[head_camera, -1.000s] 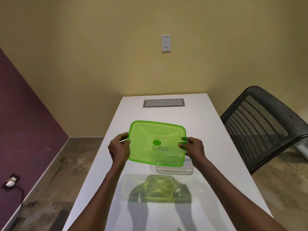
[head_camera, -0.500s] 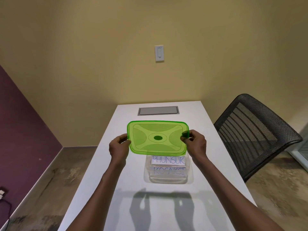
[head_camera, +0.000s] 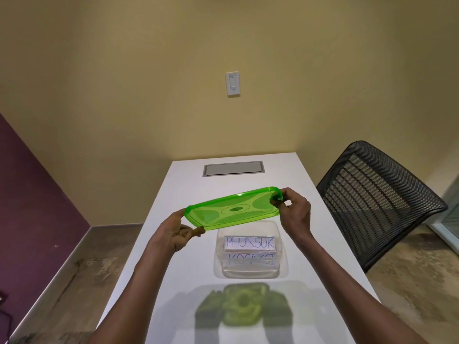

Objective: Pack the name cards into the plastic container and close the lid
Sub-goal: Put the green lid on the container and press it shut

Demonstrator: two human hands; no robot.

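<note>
A clear plastic container [head_camera: 282, 266] stands on the white table [head_camera: 173, 269], open at the top. Inside it lie name cards [head_camera: 250, 243] with blue handwriting, the top one reading PHUNSUK. A translucent green lid [head_camera: 233, 209] hangs in the air above the container's far side, tilted with its right end higher. My left hand [head_camera: 177, 235] pinches the lid's near left corner. My right hand [head_camera: 295, 212] grips its right edge. The lid does not touch the container.
A black mesh chair [head_camera: 372, 202] stands at the table's right side. A grey cable hatch [head_camera: 233, 168] is set into the far end of the table. Walls close in behind and to the left; bare floor lies on both sides.
The lid has tilted, its right end rising and its left end dropping, and it has moved back off the container, so the cards show fully. The view has tipped downward.
</note>
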